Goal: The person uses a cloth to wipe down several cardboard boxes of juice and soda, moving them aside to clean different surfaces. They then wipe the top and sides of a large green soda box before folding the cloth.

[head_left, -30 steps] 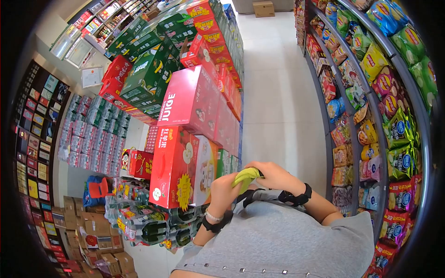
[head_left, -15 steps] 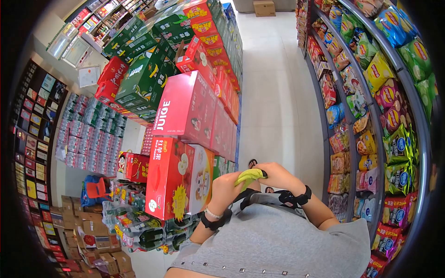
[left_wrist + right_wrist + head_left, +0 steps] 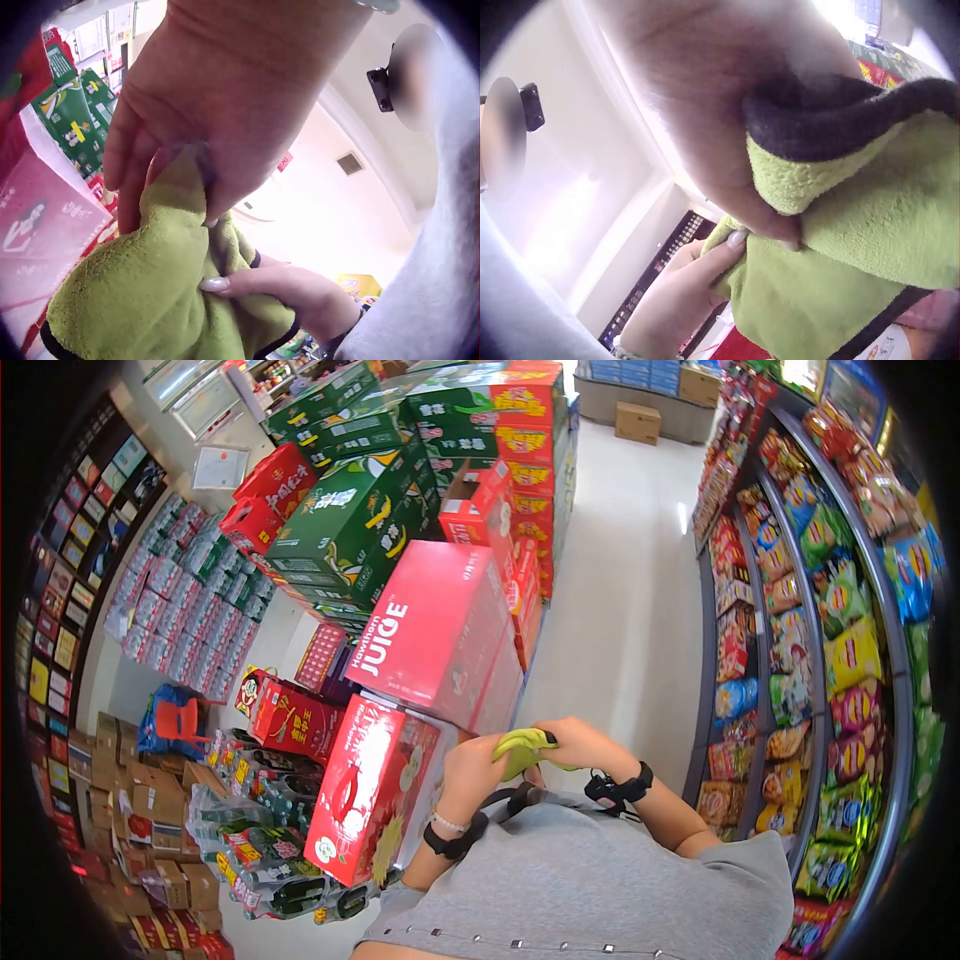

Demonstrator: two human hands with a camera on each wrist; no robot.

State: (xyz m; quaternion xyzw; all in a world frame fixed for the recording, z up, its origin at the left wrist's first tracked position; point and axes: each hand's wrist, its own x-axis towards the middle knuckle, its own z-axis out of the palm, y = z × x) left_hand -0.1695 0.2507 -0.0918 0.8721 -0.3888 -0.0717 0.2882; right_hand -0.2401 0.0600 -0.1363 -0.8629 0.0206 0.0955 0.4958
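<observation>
A lime-green cleaning cloth [image 3: 521, 752] with a dark edge hangs bunched between both hands, in front of the person's waist. My left hand [image 3: 474, 772] grips one side of it; in the left wrist view the fingers curl round a gathered fold of the cloth [image 3: 150, 277]. The right hand [image 3: 592, 748] holds the other side, its thumb lying on the fabric in the left wrist view. From the right wrist, the dark hem [image 3: 817, 124] runs across the right palm, and the left thumb pinches the cloth [image 3: 802, 292] farther down.
At the left stand stacked drink cartons, with a red apple juice box [image 3: 355, 790] and a pink juice box [image 3: 430, 630] closest. Wrapped bottles [image 3: 270, 860] sit on the floor beside them. Snack shelves [image 3: 800, 660] line the right, and a tiled aisle [image 3: 620, 560] runs ahead.
The view has swung left and the cartons shift in the picture. Both hands keep hold of the cloth, which now hangs lower and more bunched between them.
</observation>
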